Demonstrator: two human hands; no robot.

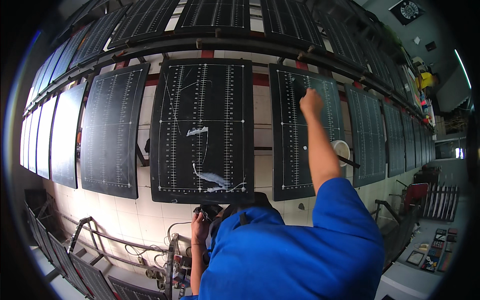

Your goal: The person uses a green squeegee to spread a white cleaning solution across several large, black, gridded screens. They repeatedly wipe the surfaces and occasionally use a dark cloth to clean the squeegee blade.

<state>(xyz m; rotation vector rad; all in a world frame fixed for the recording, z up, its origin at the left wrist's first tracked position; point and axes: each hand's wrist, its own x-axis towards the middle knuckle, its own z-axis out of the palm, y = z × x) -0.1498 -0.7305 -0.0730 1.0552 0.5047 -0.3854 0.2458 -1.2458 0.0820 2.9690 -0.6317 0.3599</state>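
My right hand [311, 101] reaches over the upper part of a dark board [312, 172] printed with white rulers and a frame line. Its fingers are closed; a dark shape beside them blends into the board, so what they hold is unclear. Low and close to my body, my left hand [198, 226] grips a black crumpled thing [210, 212], its kind unclear. Between the hands lies another dark ruled board [212, 145], with a whitish smear [214, 178], a small pale strip [197, 131] and thin pale lines on it.
A white tub [341, 149] with a dark handle sticking out stands by the right board's edge. More ruled boards [112, 135] line both sides and a row behind a dark rail [230, 46]. Metal frames [90, 227] and cables are at lower left. A person in yellow [426, 80] is far right.
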